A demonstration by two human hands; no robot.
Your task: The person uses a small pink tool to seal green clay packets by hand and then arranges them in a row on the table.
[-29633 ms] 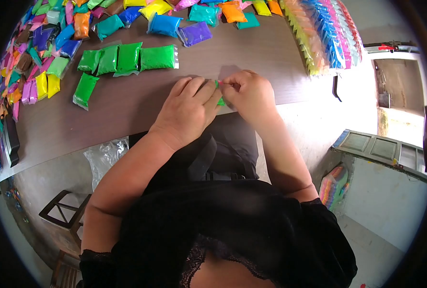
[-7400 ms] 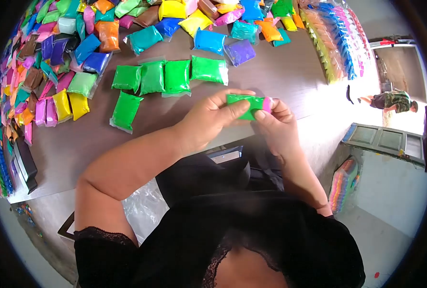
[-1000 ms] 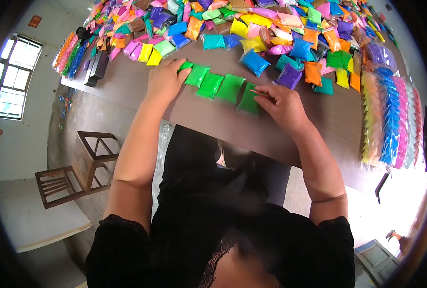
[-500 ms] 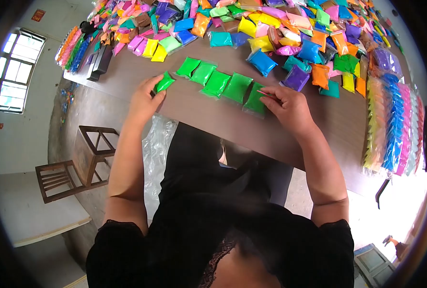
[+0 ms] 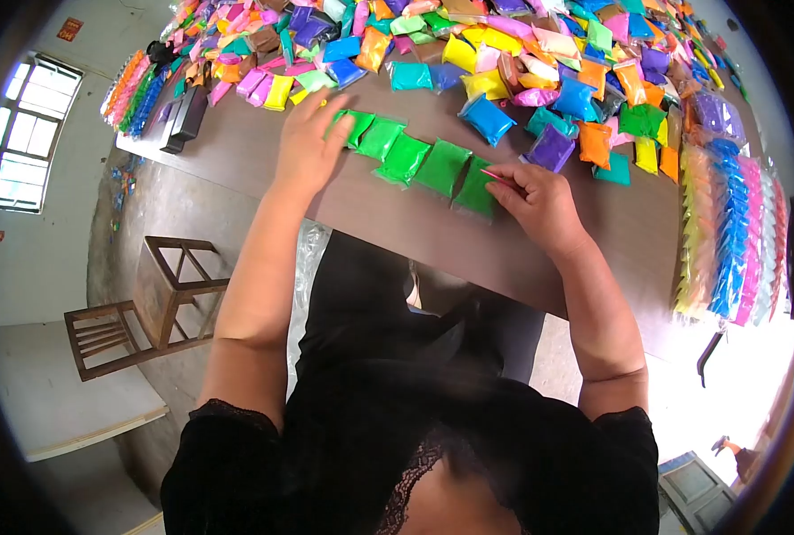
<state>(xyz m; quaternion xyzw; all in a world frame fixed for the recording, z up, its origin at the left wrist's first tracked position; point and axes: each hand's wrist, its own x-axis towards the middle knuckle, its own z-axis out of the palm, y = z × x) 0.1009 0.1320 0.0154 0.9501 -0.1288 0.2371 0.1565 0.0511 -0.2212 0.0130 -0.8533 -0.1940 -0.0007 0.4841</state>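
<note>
Several bright green plastic packets [image 5: 403, 159] lie in a slanting row on the brown table [image 5: 370, 209], edge to edge or nearly so. My left hand [image 5: 308, 147] is at the row's left end, fingers stretched out and somewhat blurred. Its thumb is close to the leftmost green packet [image 5: 358, 129], partly covered by the hand. At the other end, my right hand [image 5: 539, 196] pinches a thin pinkish-red stick-like thing [image 5: 501, 178] beside the rightmost green packet [image 5: 474, 190]. What kind of thing it is cannot be made out.
A large heap of coloured packets [image 5: 504, 36] covers the table's far side. Strips of packets [image 5: 731, 232] hang over the right edge, and more strips [image 5: 138, 94] are at the far left. A dark box-like object [image 5: 183, 120] sits near the left edge. A wooden chair [image 5: 160, 299] is on the floor.
My left hand has moved up and right, its fingers spreading. The small green packet it pinched at the row's left no longer shows there. My right hand has barely moved.
</note>
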